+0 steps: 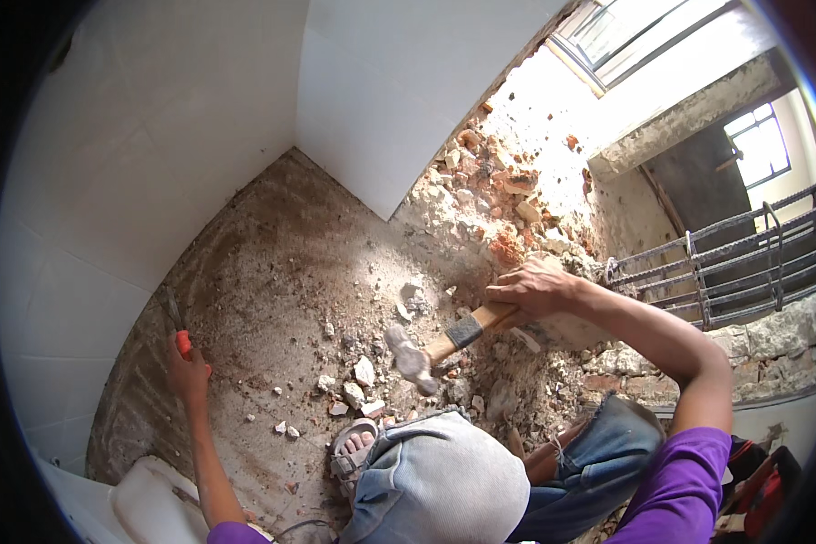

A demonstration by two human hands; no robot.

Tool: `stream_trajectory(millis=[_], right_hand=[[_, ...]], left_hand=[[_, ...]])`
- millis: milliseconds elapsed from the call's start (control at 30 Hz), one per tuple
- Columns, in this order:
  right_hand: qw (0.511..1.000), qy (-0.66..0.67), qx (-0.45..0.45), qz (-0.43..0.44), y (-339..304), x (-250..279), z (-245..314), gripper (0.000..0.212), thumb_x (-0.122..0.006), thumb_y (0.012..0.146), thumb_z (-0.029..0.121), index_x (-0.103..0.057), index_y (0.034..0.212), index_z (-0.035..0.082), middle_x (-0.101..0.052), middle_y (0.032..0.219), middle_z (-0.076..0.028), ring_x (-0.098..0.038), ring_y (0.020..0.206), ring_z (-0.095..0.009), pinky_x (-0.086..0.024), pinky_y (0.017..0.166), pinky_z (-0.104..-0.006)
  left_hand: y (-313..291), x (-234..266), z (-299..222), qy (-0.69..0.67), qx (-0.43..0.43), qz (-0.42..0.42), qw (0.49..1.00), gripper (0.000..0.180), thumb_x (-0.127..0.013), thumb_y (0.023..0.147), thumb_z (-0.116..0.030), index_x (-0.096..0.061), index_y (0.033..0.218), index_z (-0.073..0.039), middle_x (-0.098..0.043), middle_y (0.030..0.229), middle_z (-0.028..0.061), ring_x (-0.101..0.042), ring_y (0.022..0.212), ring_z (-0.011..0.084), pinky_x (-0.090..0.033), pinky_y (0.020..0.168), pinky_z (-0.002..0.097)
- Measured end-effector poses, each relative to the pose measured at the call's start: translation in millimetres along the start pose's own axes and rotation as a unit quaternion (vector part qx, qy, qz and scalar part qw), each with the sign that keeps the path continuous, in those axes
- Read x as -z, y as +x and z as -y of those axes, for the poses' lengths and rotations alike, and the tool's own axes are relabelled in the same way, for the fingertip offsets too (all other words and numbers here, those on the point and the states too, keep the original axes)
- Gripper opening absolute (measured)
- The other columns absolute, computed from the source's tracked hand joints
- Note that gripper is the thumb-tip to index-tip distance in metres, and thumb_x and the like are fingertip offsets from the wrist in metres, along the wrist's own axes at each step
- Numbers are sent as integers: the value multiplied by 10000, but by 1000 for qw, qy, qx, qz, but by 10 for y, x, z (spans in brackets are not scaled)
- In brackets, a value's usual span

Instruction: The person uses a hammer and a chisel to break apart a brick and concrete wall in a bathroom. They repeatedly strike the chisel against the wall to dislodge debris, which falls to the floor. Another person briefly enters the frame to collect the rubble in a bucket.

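My right hand [539,288] is closed around the wooden handle of a hammer [464,333]. Black tape wraps part of that handle, and the worn steel head hangs to the left, above the rubble-strewn floor. Over at the left, my left hand [189,370] grips a red-handled tool [183,342]. A narrow metal end sticks out of it toward the foot of the white wall; its exact kind is too small to tell. Whether its tip touches the floor or the wall, I cannot tell.
Pale chunks of rubble [364,371] lie by my sandalled foot [354,442]. A bigger heap of broken brick [517,186] rises beyond a white panel [372,100]. Exposed steel bars [734,245] jut out at the right. A white basin-like object [145,499] stands lower left.
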State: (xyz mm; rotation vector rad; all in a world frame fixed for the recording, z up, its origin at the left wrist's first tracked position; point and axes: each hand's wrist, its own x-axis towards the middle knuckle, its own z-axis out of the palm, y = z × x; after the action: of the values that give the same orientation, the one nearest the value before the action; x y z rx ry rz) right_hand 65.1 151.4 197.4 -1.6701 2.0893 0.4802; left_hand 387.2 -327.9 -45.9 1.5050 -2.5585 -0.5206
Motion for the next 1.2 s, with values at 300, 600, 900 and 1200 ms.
stream_trajectory(millis=[300, 600, 900, 1200], right_hand=[[961, -29, -260, 90, -206, -176, -666, 428, -507, 921, 529, -548, 913, 103, -583, 645, -28, -570, 526, -154, -500, 456, -350], [954, -3, -261, 148, -51, -139, -751, 334, -550, 934, 433, -640, 838, 126, -556, 562, -8, -489, 453, -88, -421, 397, -291], [947, 57, -315, 15, -354, 144, -713, 393, -605, 893, 458, -567, 830, 73, -580, 612, -45, -513, 460, -145, -460, 417, -323], [991, 105, -58, 67, -28, -398, 620, 277, -551, 930, 341, -524, 939, 66, -513, 596, -28, -541, 517, -180, -486, 457, -361]], left_hand=[[-9, 6, 6, -49, -22, -23, 998, 471, -539, 867, -236, -467, 1324, -144, -623, 1157, 133, -622, 1007, 325, -485, 831, 443], [31, 5, 44, -30, -48, -33, 998, 477, -535, 869, -238, -466, 1331, -141, -604, 1197, 127, -613, 1031, 330, -488, 829, 451], [38, -41, -6, -28, 20, 13, 999, 477, -541, 862, -203, -468, 1327, -119, -598, 1212, 126, -611, 1032, 327, -484, 844, 430], [128, -156, 165, -16, -99, -71, 992, 463, -573, 830, -146, -502, 1283, -86, -606, 1178, 150, -594, 1056, 334, -482, 851, 424]])
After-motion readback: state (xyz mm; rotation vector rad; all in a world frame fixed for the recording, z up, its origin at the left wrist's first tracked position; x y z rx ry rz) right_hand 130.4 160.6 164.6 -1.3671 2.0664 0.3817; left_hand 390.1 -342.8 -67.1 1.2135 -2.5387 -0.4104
